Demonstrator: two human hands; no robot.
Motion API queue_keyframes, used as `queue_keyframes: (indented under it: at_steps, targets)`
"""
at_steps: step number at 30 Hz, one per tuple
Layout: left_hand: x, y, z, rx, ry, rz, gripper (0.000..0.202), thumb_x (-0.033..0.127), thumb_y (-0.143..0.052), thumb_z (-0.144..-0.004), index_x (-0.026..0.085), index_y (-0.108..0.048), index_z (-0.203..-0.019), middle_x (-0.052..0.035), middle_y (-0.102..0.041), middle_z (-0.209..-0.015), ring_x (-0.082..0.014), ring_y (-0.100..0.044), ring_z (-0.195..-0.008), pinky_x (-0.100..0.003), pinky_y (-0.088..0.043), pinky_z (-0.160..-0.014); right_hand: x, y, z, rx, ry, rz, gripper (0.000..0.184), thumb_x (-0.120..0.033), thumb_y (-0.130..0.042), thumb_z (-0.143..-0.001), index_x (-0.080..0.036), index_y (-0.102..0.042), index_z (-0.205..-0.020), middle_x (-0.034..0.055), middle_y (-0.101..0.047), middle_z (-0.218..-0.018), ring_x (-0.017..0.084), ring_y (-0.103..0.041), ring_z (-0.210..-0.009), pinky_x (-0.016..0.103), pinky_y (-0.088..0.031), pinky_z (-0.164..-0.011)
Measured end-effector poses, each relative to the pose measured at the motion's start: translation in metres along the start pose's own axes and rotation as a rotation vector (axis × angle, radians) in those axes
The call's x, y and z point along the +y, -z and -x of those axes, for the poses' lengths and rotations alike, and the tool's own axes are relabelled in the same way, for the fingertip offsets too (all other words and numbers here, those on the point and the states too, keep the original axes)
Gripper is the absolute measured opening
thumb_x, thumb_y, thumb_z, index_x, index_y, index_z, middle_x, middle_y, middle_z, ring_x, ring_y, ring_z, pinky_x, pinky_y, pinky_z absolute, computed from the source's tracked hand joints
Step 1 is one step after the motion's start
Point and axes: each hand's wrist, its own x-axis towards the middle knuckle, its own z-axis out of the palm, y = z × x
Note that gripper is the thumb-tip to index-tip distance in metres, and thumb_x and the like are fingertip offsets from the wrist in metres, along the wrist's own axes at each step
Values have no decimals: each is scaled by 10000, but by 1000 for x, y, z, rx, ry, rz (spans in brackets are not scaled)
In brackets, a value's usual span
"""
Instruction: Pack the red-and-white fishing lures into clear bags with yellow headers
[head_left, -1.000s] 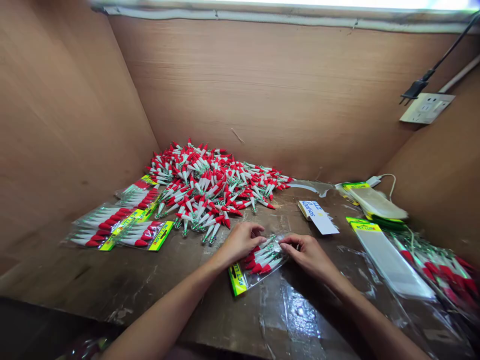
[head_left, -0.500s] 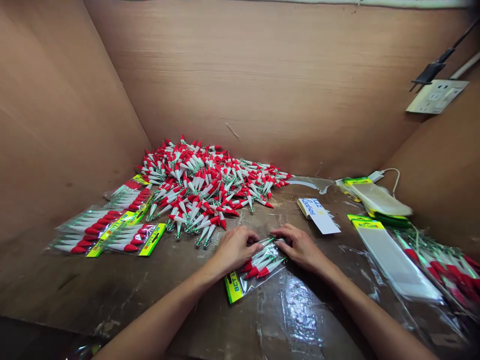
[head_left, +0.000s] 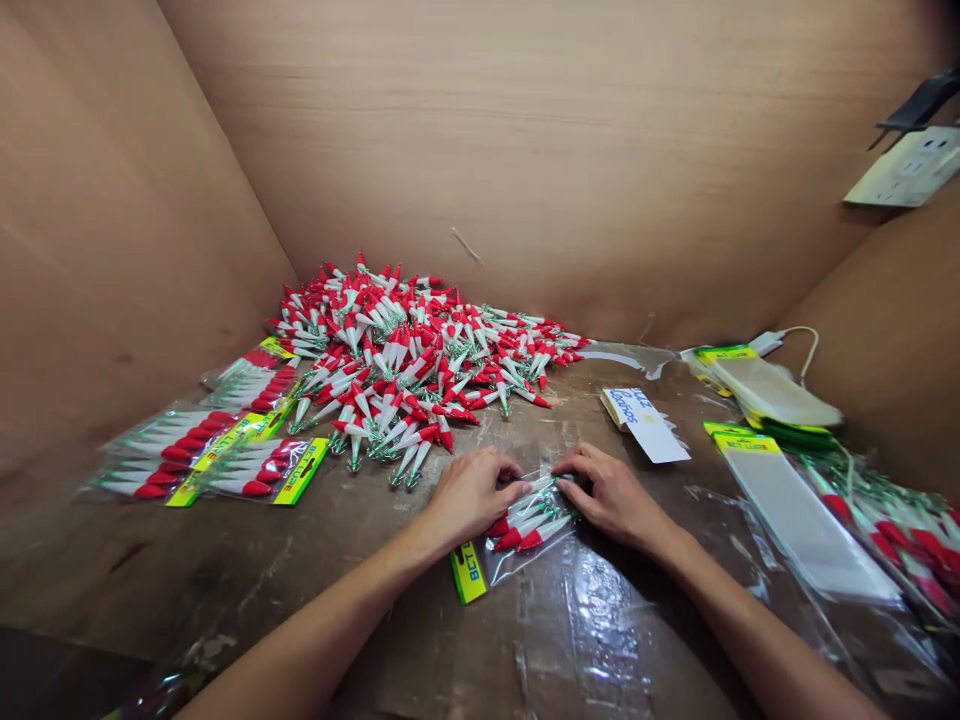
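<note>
A clear plastic bag (head_left: 501, 566) with a yellow-green header card lies tilted on the table in front of me, with several red-and-white squid lures (head_left: 531, 532) inside. My left hand (head_left: 480, 492) grips the bag's far left edge between thumb and fingers. At its upper right end, by the lures' green hooks, my right hand (head_left: 606, 494) pinches the plastic. The fingertips of both hands are close together along the bag's far edge. A big heap of loose lures (head_left: 405, 350) sits beyond my left hand.
Filled lure packets (head_left: 225, 450) lie overlapping at the left. On the right are a stack of flat bags (head_left: 802, 520), more bags (head_left: 780, 385) behind it, and further lures (head_left: 907, 540). A white card (head_left: 654, 430) rests beyond my right hand. Cardboard walls (head_left: 480, 150) enclose the table.
The view has shifted slightly, so the socket and right-hand bags sit further right. Both hands keep their hold on the bag, and my right hand's fingers have moved only a little.
</note>
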Motion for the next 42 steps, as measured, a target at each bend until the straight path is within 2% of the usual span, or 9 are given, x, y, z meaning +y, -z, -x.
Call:
queue_keyframes:
  at_steps: [7, 12, 17, 19, 22, 26, 28, 31, 42]
  targets:
    - [0, 0, 0, -23, 5, 8, 289, 497, -628, -884, 271, -763, -1002, -40, -736, -955, -221, -662, -870, -288, -443, -731, -4, -7, -2, 22, -50, -11, 131, -301, -614, -940, -223, -719, -950, 34, -652, -915, 185, -614, -822, 292, -455, -748]
    - [1, 2, 1, -7, -7, 51, 315, 484, -649, -869, 266, -732, -1081, -41, -731, -990, -226, -663, -899, -302, -466, -781, -10, -7, -2, 10, -66, -11, 305, -356, -490, -1011, -221, -725, -871, 50, -649, -860, 195, -596, -801, 308, -452, -741]
    - [2, 3, 3, -5, 10, 71, 392, 479, -708, -817, 250, -697, -1135, -52, -720, -1014, -238, -658, -916, -319, -474, -812, -17, -4, -2, -52, -3, -73, 327, -367, -433, -1033, -268, -742, -1074, 77, -672, -1013, 233, -587, -971, 357, -459, -870]
    - [3, 5, 4, 7, 10, 84, 386, 470, -721, -806, 248, -687, -1120, -46, -715, -1005, -230, -652, -904, -308, -468, -783, -15, -1, 0, -57, 0, -101, 306, -344, -453, -1023, -277, -717, -1164, 81, -667, -1068, 238, -586, -1017, 366, -458, -906]
    - [5, 11, 6, -1, 12, 103, 290, 453, -723, -803, 228, -685, -983, -26, -705, -918, -200, -634, -820, -277, -434, -684, -7, 7, 4, -62, -15, -155, 272, -285, -495, -997, -262, -715, -1154, 77, -659, -1088, 230, -602, -1025, 358, -466, -921]
    - [11, 18, 13, -148, -23, 101, 258, 471, -709, -808, 217, -666, -802, 2, -675, -764, -163, -581, -671, -268, -349, -583, 2, 21, 8, -107, -37, -173, 212, -234, -562, -938, -245, -731, -1064, 62, -648, -1065, 214, -621, -983, 346, -484, -900]
    - [13, 19, 17, -208, -88, 77, 251, 454, -759, -756, 224, -665, -795, 4, -669, -781, -163, -571, -678, -271, -337, -588, 3, 27, 9, -149, -36, -161, 208, -217, -601, -906, -255, -735, -1060, 54, -638, -1092, 215, -613, -1018, 354, -472, -941]
    - [15, 16, 21, -220, -146, 31, 264, 402, -818, -686, 236, -666, -824, -4, -663, -862, -187, -583, -765, -278, -358, -637, 2, 29, 9, -194, -35, -150, 181, -225, -655, -875, -269, -755, -1019, 49, -625, -1122, 225, -595, -1067, 370, -449, -992]
    - [17, 14, 20, -206, -112, 54, 293, 435, -822, -694, 233, -673, -845, -2, -608, -914, -211, -592, -864, -287, -372, -677, -3, 26, 10, -226, -4, -175, 113, -359, -708, -868, -288, -783, -914, 45, -646, -1099, 240, -584, -1043, 386, -455, -943]
